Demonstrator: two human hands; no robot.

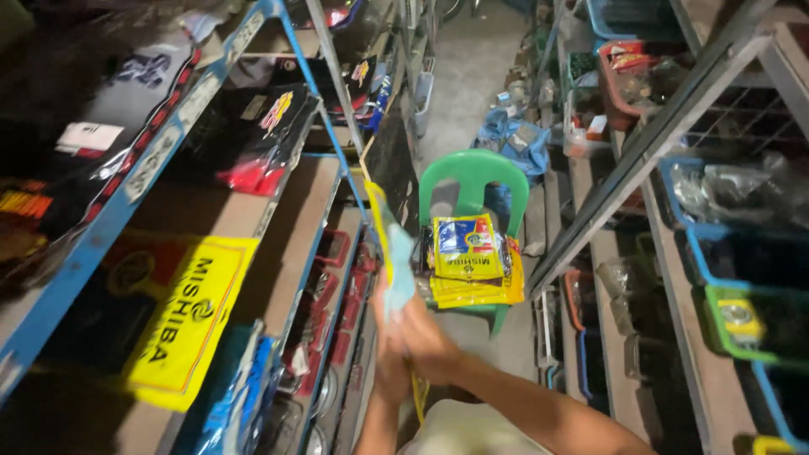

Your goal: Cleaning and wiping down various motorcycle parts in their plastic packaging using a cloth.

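Observation:
My left hand [387, 337] and my right hand [425, 337] are pressed close together low in the middle of the head view. Both grip a flat packet [389, 244] seen edge on, yellow and pale blue, held upright beside the blue metal shelving [160, 164] on the left. Just beyond my hands a green plastic chair [472, 173] stands in the aisle. A stack of similar yellow and blue packets [470, 259] lies on its seat.
The left shelves hold dark packaged goods and a yellow packet [190, 320] hanging over a shelf edge. Racks on the right carry blue [704, 253], green [716, 320] and red [608, 80] bins of small parts. A narrow concrete aisle [468, 67] runs ahead.

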